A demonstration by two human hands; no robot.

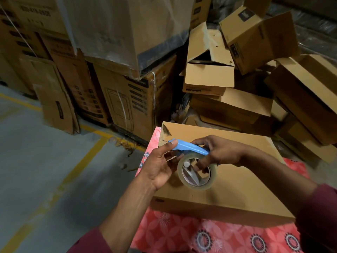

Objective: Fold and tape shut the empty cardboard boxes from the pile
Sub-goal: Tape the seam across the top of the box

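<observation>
A closed cardboard box (228, 194) lies on a red flowered cloth (182, 232) in front of me. Above it I hold a blue tape dispenser (189, 147) carrying a roll of clear tape (196, 172). My left hand (160, 161) pinches the dispenser's front end, thumb on top. My right hand (218, 152) grips its rear, with fingers curled into the roll's core. The pile of empty boxes (209, 73) rises behind, several with open flaps.
Large stacked cartons (131, 95), some wrapped in plastic film, stand at the back left with flattened cardboard (54, 103) leaning on them. Grey concrete floor (45, 170) with yellow lines lies to the left. More boxes (306, 99) crowd the right.
</observation>
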